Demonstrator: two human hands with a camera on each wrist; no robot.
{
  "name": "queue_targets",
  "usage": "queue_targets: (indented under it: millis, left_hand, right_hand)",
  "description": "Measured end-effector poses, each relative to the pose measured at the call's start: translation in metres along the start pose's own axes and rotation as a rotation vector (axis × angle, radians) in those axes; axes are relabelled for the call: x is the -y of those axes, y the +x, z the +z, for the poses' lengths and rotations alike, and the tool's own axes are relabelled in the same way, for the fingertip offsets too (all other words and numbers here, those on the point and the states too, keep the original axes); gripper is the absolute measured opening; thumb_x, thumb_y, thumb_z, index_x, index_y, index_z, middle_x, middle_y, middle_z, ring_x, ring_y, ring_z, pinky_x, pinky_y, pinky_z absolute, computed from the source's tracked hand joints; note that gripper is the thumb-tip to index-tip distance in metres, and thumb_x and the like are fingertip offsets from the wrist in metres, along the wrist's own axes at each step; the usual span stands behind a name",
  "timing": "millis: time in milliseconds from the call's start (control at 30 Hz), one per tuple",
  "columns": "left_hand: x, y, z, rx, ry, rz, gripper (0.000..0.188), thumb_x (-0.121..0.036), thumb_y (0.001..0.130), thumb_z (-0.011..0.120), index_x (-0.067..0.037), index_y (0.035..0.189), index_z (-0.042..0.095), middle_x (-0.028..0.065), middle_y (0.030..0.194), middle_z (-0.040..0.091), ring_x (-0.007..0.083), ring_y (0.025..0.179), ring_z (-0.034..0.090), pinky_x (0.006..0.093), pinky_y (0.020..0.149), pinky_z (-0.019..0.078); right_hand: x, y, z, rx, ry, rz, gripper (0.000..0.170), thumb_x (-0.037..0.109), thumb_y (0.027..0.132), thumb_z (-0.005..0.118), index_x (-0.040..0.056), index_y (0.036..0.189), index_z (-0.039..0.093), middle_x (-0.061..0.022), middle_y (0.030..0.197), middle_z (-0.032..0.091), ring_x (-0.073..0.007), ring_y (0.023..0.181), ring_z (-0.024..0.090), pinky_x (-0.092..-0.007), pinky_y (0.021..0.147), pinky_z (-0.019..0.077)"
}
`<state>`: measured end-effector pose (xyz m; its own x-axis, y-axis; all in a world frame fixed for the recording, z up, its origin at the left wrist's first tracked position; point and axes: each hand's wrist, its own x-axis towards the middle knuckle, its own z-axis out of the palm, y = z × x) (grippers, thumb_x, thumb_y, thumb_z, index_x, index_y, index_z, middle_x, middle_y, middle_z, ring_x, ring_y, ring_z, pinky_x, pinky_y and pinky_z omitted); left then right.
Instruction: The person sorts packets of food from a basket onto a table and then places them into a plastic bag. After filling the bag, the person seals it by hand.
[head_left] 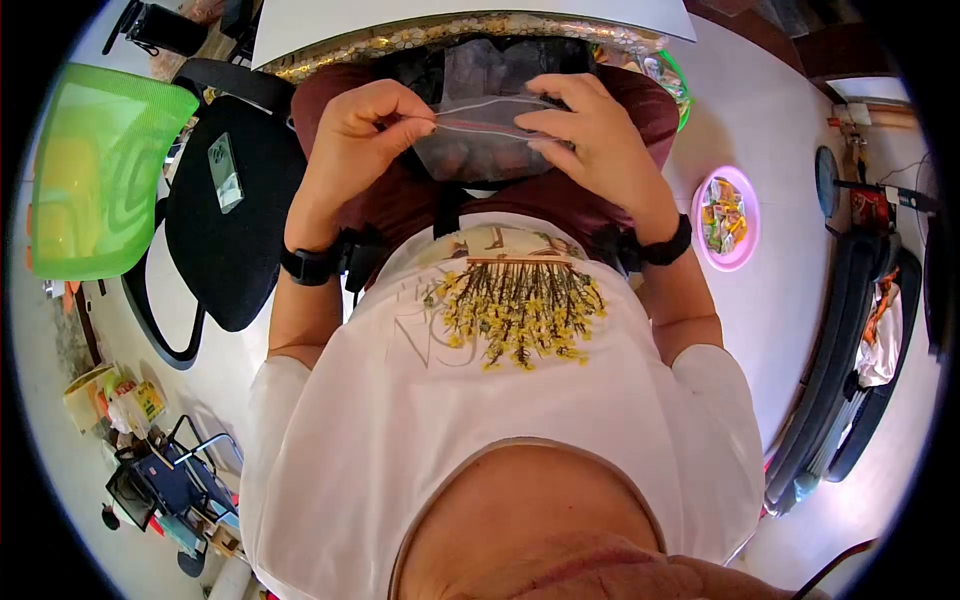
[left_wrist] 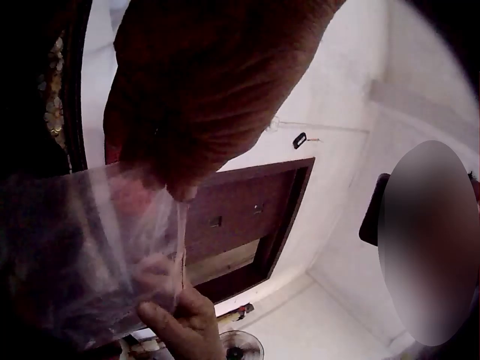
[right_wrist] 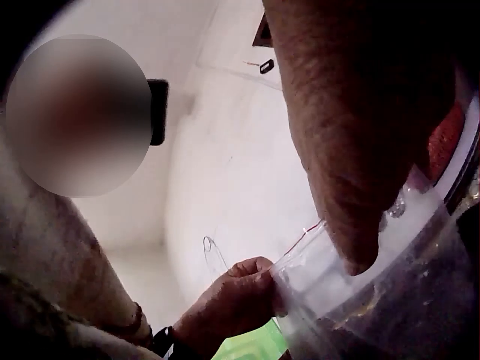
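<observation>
A clear zip bag is stretched between both hands above the lap, its mouth edged by pale lines with a reddish strip. The left hand pinches one top corner between thumb and fingers. At the other end, the right hand has its fingers spread along the bag's opening, the thumb at the near edge. In the left wrist view the bag hangs from the left hand. The right wrist view shows the right thumb against the bag's film; whether anything is inside cannot be told.
A white table with a patterned edge stands in front. At the left are a black chair seat holding a phone and a green chair back. A pink basin with small packets sits on the floor at the right.
</observation>
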<state>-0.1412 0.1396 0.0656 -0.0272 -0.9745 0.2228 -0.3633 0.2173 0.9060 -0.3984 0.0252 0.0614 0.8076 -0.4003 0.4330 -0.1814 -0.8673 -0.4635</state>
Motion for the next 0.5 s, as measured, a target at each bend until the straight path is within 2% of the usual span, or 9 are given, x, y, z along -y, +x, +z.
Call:
queue_targets:
  millis: [67,167,367,500]
  left_hand:
    - [0.0,0.0,0.0,0.003,0.012,-0.007,0.006,0.004,0.082,0.067,0.0,0.083,0.063,0.0006,0.082,0.06,0.0093,0.077,0.055,0.0233,0.07,0.0441]
    - [-0.002,0.0,-0.001,-0.013,0.034,-0.003,0.006,0.004,0.082,0.068,0.0,0.082,0.063,0.0011,0.079,0.06,0.0095,0.075,0.056,0.0235,0.068,0.0442]
    - [0.004,-0.001,-0.002,-0.063,0.016,0.008,0.005,0.002,0.08,0.07,0.0,0.081,0.065,0.001,0.076,0.06,0.0093,0.071,0.056,0.0233,0.064,0.0439]
    - [0.007,0.0,0.0,-0.089,-0.043,-0.021,0.006,0.002,0.082,0.069,-0.001,0.082,0.064,-0.0006,0.076,0.06,0.0074,0.069,0.055,0.0216,0.063,0.0435]
  right_hand:
    - [0.002,0.008,0.003,0.014,-0.023,-0.058,0.021,0.012,0.074,0.072,0.0079,0.095,0.068,-0.0105,0.107,0.061,-0.0303,0.097,0.057,-0.0377,0.082,0.049]
    - [-0.006,0.009,0.004,0.098,-0.076,-0.029,0.02,0.013,0.077,0.07,0.007,0.096,0.067,-0.0088,0.1,0.063,-0.0292,0.092,0.059,-0.0368,0.079,0.0494]
    - [-0.014,0.001,-0.001,-0.03,0.067,0.016,0.014,0.013,0.081,0.068,0.0029,0.089,0.066,-0.0097,0.091,0.065,-0.0287,0.085,0.061,-0.035,0.074,0.0501]
    - [-0.013,-0.005,0.0,-0.111,0.187,0.144,0.01,0.01,0.08,0.07,0.0011,0.085,0.067,-0.0106,0.089,0.066,-0.0256,0.08,0.063,-0.0318,0.072,0.0504]
